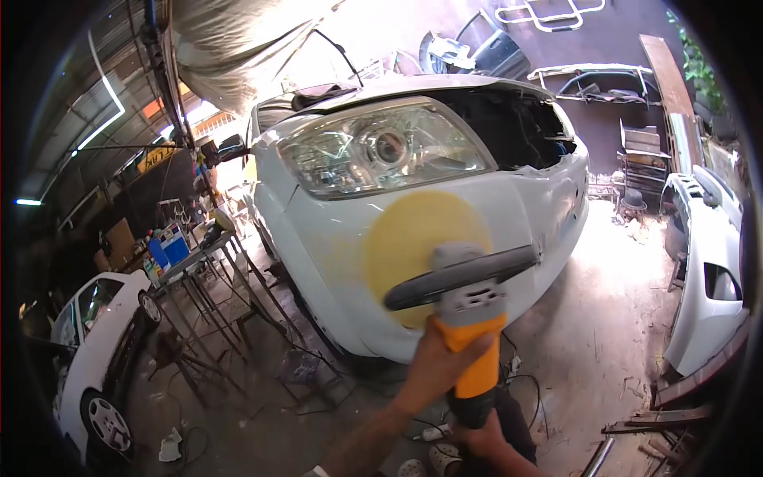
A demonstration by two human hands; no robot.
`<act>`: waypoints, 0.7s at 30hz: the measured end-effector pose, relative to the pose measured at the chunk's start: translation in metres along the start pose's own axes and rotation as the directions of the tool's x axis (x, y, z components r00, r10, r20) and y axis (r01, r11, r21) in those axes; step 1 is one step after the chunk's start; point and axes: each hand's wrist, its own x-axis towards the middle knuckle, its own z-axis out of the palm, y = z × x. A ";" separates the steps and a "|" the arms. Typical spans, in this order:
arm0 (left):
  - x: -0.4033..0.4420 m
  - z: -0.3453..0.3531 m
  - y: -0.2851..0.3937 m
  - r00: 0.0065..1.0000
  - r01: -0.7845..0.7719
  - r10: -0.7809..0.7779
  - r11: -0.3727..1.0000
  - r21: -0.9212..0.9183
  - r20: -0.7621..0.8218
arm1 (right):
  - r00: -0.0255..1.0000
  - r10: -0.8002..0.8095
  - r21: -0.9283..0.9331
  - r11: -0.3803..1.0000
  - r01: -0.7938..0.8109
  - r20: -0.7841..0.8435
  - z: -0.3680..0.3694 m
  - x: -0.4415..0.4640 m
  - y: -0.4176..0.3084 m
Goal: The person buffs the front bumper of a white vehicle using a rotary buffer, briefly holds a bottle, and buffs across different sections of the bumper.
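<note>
An angle polisher with an orange body (480, 374) points forward, its yellow round pad (397, 230) against the white front bumper (334, 274) just below the headlight (389, 147). The pad looks blurred, and I cannot tell whether it lies fully flat. Around the front of the orange body my left hand (451, 355) is closed, below the black bar handle (461, 277). My right hand (483, 436) grips the dark rear end of the polisher, lower down. Part of its fingers is hidden.
A white car (99, 342) stands on the left beside a metal stand (211, 278) holding bottles and boxes. At right leans a loose white bumper (707, 270). A dark cable (536, 397) lies on the floor near my feet, and metal scraps (668, 429) lie at lower right.
</note>
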 end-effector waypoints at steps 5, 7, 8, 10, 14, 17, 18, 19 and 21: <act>0.005 -0.003 0.007 0.979 0.096 -0.132 0.971 0.218 0.158 | 0.995 0.078 0.095 0.993 -0.072 -0.060 -0.029 0.005 0.006; -0.010 -0.042 0.070 0.926 0.177 -0.357 0.696 0.696 0.122 | 0.994 0.104 0.017 0.995 -0.103 -0.040 -0.033 0.004 0.004; -0.026 -0.055 0.078 0.975 0.206 -0.214 0.774 0.598 -0.059 | 0.994 0.095 0.010 0.995 -0.095 -0.046 -0.032 0.008 0.000; -0.034 -0.079 0.077 0.899 -0.086 0.330 0.777 0.623 -0.287 | 0.999 0.001 0.027 1.000 0.000 -0.050 -0.017 0.013 -0.002; 0.019 -0.109 0.077 0.677 -0.599 0.734 0.593 0.537 -0.055 | 0.991 -0.114 -0.060 0.992 0.109 -0.077 0.005 0.025 -0.005; 0.034 -0.135 0.057 0.756 -0.610 0.654 0.693 0.385 0.021 | 0.991 -0.104 -0.146 0.983 0.115 0.085 -0.001 0.038 -0.015; 0.031 -0.142 0.051 0.813 -0.561 0.582 0.779 0.281 0.009 | 0.993 -0.102 -0.133 0.985 0.110 0.065 -0.003 0.042 -0.011; 0.024 -0.147 0.050 0.833 -0.528 0.551 0.819 0.224 -0.049 | 0.987 -0.129 -0.175 0.974 0.144 0.092 -0.005 0.048 -0.005; 0.013 -0.145 0.031 0.856 -0.491 0.509 0.855 0.166 -0.091 | 0.982 -0.155 -0.207 0.962 0.175 0.111 -0.016 0.057 -0.003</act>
